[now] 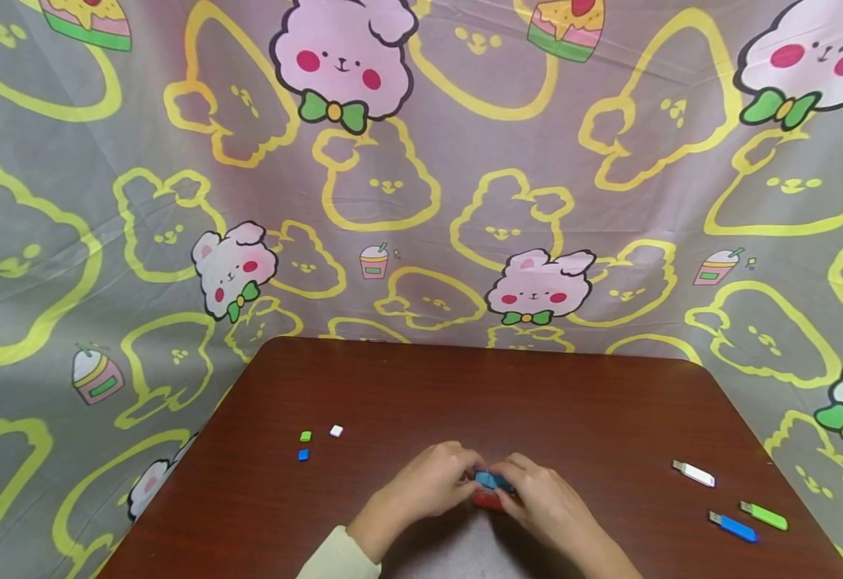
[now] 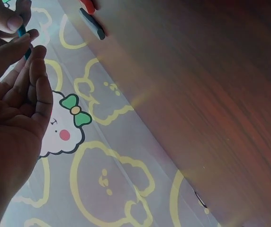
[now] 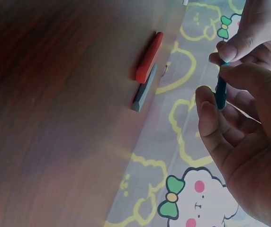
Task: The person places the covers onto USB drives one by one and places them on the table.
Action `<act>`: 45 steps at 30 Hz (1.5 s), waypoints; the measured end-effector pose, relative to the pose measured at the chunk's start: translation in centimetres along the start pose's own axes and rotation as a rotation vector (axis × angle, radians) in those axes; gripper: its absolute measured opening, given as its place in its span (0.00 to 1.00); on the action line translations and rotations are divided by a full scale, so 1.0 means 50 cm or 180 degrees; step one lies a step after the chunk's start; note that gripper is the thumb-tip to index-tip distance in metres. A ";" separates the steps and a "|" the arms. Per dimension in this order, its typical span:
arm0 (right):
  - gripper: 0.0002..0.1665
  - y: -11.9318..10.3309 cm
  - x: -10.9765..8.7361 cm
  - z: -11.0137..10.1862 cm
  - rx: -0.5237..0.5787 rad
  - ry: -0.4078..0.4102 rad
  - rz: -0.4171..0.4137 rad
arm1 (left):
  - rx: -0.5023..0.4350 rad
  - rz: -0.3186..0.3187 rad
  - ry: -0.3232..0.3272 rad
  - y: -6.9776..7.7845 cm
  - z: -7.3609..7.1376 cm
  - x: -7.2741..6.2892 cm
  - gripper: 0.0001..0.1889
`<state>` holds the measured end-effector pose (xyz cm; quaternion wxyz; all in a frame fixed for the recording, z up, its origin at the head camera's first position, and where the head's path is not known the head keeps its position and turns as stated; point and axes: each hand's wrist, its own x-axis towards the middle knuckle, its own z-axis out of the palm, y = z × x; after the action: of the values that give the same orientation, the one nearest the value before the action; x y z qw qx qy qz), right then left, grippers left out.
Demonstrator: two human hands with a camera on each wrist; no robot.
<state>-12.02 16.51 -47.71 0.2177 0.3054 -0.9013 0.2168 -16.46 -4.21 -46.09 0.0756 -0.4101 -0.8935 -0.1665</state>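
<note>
"Able to see all of the blue-green piece [image 3: 221, 94]?"
"No, partly hidden by the left hand [image 1: 436, 480] and right hand [image 1: 544, 497]."
"And of the red piece [image 2: 88, 5]?"
"Cut by the left wrist view's top edge."

Bunny-print cloth [image 1: 436, 173] behind brown table [image 1: 573, 410]

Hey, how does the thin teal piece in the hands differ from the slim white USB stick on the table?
The thin teal piece is held by the left hand and right hand; the slim white USB stick lies on the reddish-brown tabletop. The white stick's metal plug shows bare; fingers partly cover the teal piece. Both look narrow and elongated.
</note>
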 end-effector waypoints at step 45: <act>0.15 0.097 -0.076 -0.090 -0.0287 -0.0475 0.1254 | 0.0172 -0.0589 -0.0412 -0.095 0.003 -0.071 0.08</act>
<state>-11.24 24.08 -47.33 0.1172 0.1284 -0.9660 0.1915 -17.73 -9.58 -48.31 0.0130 -0.3336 -0.9347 -0.1219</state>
